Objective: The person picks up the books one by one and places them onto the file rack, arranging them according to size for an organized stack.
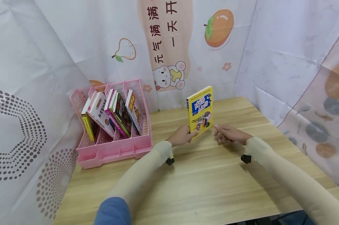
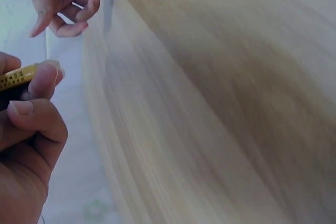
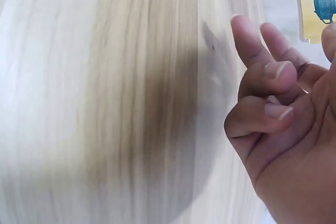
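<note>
A yellow book (image 1: 201,111) with a blue title patch stands upright over the table, its cover turned toward the right. My left hand (image 1: 182,136) grips it by the lower left corner, thumb across the cover. In the left wrist view, a narrow yellow strip of the book (image 2: 18,78) shows between the fingers of that hand. Just right of the book is my right hand (image 1: 229,134), apart from it, with fingers loosely curled around nothing. The right wrist view shows this hand (image 3: 294,114) near a corner of the cover.
At the left of the wooden table (image 1: 203,184) stands a pink book rack (image 1: 113,147), where several books (image 1: 100,112) lean in its compartments. Behind the table hangs a printed curtain (image 1: 102,34), and another patterned cloth (image 1: 321,131) hangs at the right.
</note>
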Available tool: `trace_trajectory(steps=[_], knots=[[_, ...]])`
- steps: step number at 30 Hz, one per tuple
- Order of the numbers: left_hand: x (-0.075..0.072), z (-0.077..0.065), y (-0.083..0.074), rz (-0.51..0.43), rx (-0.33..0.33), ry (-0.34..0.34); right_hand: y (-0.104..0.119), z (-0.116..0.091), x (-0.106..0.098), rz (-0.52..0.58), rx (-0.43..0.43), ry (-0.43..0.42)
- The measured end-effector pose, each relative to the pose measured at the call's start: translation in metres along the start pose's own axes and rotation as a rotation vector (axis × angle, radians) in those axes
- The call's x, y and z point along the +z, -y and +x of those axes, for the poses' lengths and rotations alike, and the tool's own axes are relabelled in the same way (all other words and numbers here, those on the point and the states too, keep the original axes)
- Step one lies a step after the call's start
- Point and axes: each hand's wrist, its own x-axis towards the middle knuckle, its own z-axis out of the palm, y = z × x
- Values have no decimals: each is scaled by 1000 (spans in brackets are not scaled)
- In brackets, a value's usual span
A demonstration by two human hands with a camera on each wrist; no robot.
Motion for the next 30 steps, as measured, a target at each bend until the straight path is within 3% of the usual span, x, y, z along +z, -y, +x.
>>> trace_trajectory(steps=[7,30], knots=[[-17,-11,2,29,-61,-84,10,6,10,-25,27,10],[-64,-42,6,120,-75,-280,34,29,42,-68,-24,85]])
